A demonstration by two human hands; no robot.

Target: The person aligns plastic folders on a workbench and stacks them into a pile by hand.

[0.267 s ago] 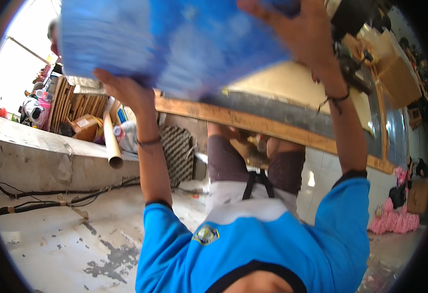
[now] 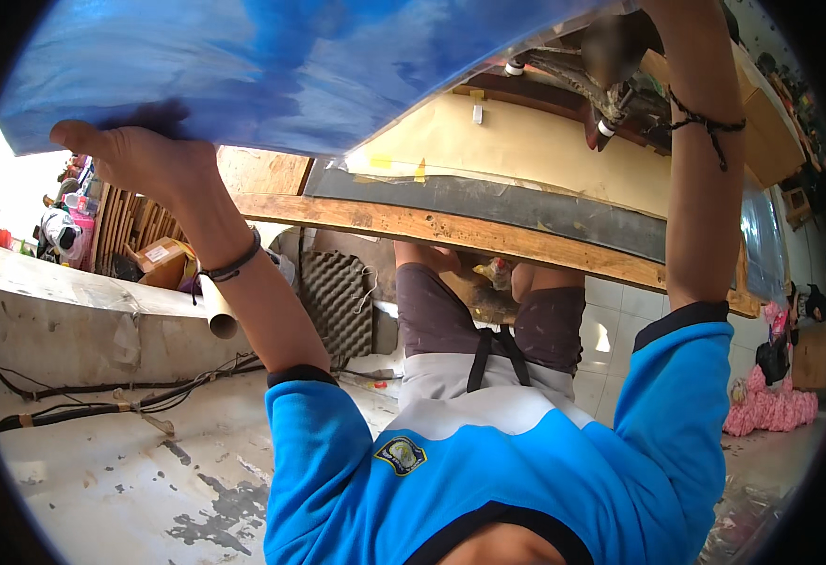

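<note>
A large, glossy blue sheet (image 2: 272, 75) with lighter streaks spans the top left, raised over the near part of a work table. My left hand (image 2: 149, 165) grips its lower left edge, the thumb in view and the other fingers hidden by the sheet. My right arm reaches up at the right. Of my right hand (image 2: 686, 8) only the base shows, cut off by the top edge of the picture, so its fingers are out of sight. Below the sheet, the table has a cream paper surface (image 2: 517, 141), a dark grey strip (image 2: 526, 202) and a wooden edge (image 2: 451, 235).
Dark curved frame pieces with white fittings (image 2: 606, 127) stand at the table's far right. A cardboard tube (image 2: 222, 320), a carton (image 2: 161, 262) and a grey egg-crate foam sheet (image 2: 338, 301) lie left of the table. Black cables (image 2: 83, 405) run along the wall base. A pink bundle (image 2: 771, 405) sits at the right.
The blue sheet has shifted left, uncovering more of the table. My left hand moved left with it. My right hand went up and right, mostly out of the picture.
</note>
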